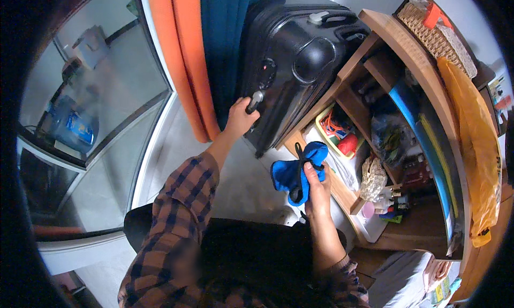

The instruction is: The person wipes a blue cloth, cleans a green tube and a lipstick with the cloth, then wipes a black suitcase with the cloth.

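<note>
My left hand (241, 117) is closed around the side handle (255, 102) of a black hard-shell suitcase (281, 47), which stands between a dark teal curtain and a wooden shelf unit. In my right hand (318, 183) is a bunched blue cloth (289, 173) with black edging and a black loop, pinched under the thumb. That cloth hangs over the floor just in front of the lowest shelf and does not touch the suitcase.
At right, the wooden shelf unit (417, 39) holds a yellow basket (339, 149), a patterned cloth (373, 179), small bottles and bags. An orange plastic bag (474, 147) lies along its top. Orange (184, 59) and teal (221, 47) curtains hang beside a glass door (120, 79) at left.
</note>
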### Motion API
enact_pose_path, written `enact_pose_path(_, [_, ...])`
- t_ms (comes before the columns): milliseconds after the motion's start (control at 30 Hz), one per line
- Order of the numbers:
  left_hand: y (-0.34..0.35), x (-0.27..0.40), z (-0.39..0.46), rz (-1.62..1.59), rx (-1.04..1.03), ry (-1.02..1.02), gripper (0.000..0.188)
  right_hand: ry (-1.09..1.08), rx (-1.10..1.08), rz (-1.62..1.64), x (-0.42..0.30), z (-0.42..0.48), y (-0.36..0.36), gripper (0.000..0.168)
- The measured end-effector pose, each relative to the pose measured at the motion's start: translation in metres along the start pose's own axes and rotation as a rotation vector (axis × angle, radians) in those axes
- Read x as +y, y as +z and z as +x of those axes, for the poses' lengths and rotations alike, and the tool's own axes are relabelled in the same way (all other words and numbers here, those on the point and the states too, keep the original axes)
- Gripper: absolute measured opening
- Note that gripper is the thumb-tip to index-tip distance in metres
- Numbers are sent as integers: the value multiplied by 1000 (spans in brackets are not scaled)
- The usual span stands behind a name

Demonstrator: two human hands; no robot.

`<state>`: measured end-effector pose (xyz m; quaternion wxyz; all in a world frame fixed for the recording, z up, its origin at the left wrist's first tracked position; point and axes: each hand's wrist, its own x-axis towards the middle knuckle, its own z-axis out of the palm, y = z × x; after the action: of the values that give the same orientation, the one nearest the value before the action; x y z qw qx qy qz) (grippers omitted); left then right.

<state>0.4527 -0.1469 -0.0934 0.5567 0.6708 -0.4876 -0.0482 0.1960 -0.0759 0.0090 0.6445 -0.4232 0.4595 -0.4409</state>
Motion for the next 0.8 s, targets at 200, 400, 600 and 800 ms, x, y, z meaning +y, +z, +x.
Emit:
enact_pose_path(200, [-45, 18, -31, 74, -145, -58, 19, -29, -3, -25, 1, 3, -3, 38])
enact_pose_path(400, [-74, 33, -80, 196, -66, -15, 21, -122, 46, -51, 0, 6, -3, 40])
enact_pose_path(600, [-78, 70, -151, 165, 27, -215, 24, -179, 110, 54, -5, 5, -8, 46])
enact_pose_path(800, [-89, 111, -216, 252, 120, -212, 27, -102, -63, 154, -20, -23, 1, 38])
